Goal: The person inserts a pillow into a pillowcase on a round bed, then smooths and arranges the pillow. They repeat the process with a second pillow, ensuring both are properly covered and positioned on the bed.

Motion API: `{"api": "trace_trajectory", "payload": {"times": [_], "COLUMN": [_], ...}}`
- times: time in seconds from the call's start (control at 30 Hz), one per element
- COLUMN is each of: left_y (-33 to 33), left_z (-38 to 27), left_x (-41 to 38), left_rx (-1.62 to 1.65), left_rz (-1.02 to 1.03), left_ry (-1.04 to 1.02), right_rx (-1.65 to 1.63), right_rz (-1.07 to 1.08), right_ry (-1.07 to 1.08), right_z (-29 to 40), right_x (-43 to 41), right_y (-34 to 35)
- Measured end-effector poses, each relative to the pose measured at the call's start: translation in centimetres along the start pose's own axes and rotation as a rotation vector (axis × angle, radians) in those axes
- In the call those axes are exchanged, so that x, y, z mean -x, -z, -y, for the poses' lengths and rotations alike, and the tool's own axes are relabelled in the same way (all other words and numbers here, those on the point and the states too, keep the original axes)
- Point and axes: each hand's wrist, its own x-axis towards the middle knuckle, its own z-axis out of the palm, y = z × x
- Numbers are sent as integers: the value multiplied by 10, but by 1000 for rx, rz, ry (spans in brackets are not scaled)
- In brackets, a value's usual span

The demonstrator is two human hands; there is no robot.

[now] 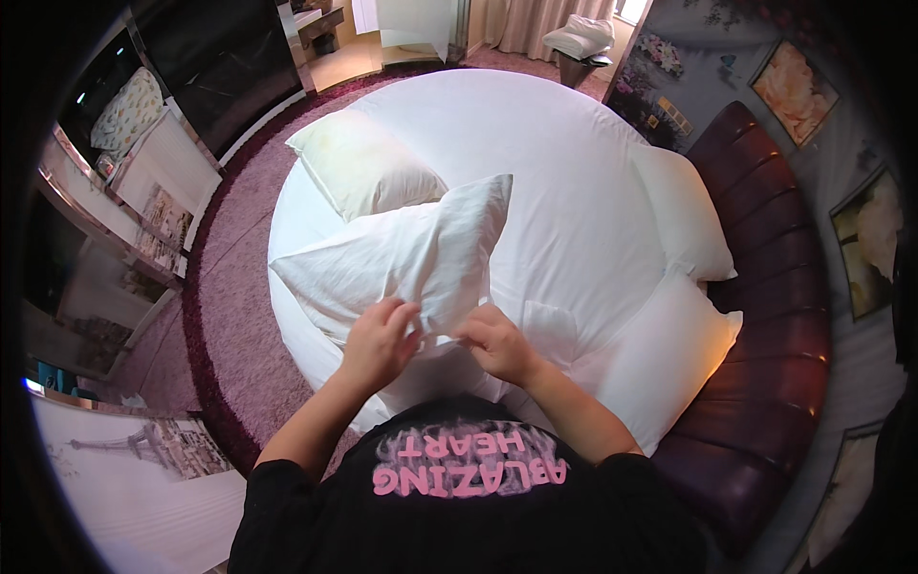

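My left hand [380, 346] and my right hand [500, 344] pinch the near edge of a white pillowcase [401, 262] with a pillow's bulk inside. The case lies slanted over the near left part of a round bed with a white sheet [538, 165], and one corner of it points up and away. Just beyond it rests a cream-white pillow [366, 161], partly overlapped by the case. Two more white pillows, a far one [678, 208] and a near one [663, 351], lie along the bed's right side. The inside of the case's opening is hidden.
A dark red padded leather headboard [767, 316] curves along the right. Purple carpet [237, 287] surrounds the bed's left side. Folded white bedding [581, 37] sits on a small stand at the far right. Mirrored and printed panels [150, 186] line the left.
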Motion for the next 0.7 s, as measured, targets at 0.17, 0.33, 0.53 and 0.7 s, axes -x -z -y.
{"api": "trace_trajectory", "payload": {"times": [0.17,0.33,0.53,0.7], "left_y": [-11,-18,-48,-73], "left_z": [-12,-5,-33,16], "left_x": [-21,-32,-74,-96], "left_rx": [-183,-77,-349,-446], "left_rz": [36,-53,191,423], "left_ry": [44,-159,-176,-8], "right_rx": [-30,-46,-23,118], "right_rz": [163,53,105,224], "right_ry": [126,48,150,87], "right_z": [9,6,12,10], "right_x": [7,6,2,4], "right_y": [0,-2,-2,38]}}
